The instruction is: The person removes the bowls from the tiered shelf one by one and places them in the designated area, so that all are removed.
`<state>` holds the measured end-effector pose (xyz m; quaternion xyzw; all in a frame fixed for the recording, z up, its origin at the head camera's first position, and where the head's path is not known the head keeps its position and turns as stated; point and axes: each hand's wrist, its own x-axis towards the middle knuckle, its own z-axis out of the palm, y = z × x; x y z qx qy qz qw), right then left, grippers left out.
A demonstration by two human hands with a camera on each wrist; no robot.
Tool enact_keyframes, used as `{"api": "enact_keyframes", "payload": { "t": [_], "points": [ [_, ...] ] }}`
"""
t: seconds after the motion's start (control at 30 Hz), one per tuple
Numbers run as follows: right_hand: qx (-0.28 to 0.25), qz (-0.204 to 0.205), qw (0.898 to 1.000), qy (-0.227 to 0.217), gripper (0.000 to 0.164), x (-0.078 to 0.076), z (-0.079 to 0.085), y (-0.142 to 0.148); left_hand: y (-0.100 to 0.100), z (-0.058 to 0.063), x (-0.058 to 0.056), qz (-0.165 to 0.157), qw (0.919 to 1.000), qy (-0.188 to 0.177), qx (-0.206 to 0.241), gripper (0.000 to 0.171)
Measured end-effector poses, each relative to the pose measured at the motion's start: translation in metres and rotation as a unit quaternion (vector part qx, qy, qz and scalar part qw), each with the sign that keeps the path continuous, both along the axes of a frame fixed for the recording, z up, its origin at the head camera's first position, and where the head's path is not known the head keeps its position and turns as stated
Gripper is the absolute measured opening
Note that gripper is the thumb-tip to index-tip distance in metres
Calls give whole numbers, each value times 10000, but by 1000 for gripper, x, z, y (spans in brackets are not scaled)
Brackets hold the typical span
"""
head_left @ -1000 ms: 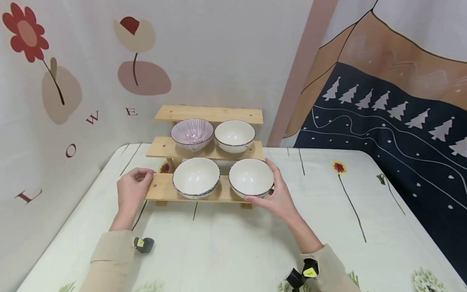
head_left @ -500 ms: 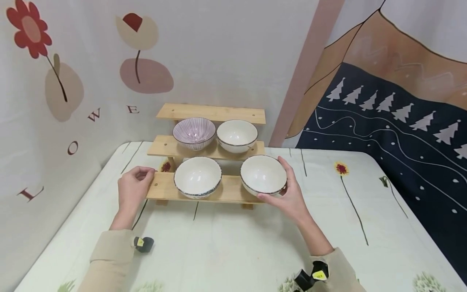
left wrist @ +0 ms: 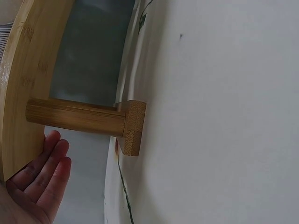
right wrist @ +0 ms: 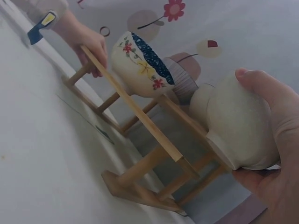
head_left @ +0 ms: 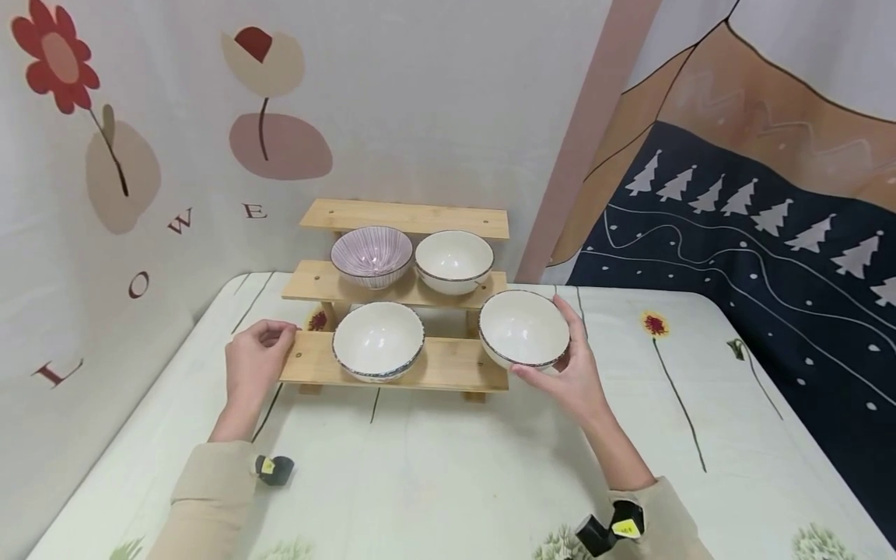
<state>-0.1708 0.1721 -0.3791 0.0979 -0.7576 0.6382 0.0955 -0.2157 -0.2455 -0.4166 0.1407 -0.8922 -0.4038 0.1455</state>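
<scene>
My right hand (head_left: 570,377) holds a white bowl (head_left: 524,329) with a dark rim, thumb at its near side and fingers round its far side. It is lifted off the right end of the lowest board, as the right wrist view shows its plain outside and foot ring (right wrist: 224,149). With my left hand (head_left: 255,365) I grip the left end of a three-tier bamboo shelf (head_left: 448,365); its fingers (left wrist: 52,172) reach under the board. A second white bowl (head_left: 379,341), painted outside with flowers and a blue band, stands on the lowest board.
On the middle board sit a purple-striped bowl (head_left: 372,257) and another white bowl (head_left: 454,262), side by side. The top board (head_left: 406,218) stands near the printed backdrop (head_left: 420,101). A pale flowered cloth (head_left: 434,474) covers the table.
My right hand has carried its white bowl rightward and up from the lowest board, baring the board's right end. The left hand keeps its grip on the shelf.
</scene>
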Motion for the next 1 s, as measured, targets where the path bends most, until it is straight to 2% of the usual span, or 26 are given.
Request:
{"api": "enact_keyframes", "payload": {
  "t": [0.53,1.0],
  "points": [
    [-27,-423,9989,219,106,-8,5,18,0,0,1,-2,10000,-18,63,31],
    [-132,-737,9969,255,104,-13,9,31,0,-1,0,37,10000,64,-64,29]
  ]
}}
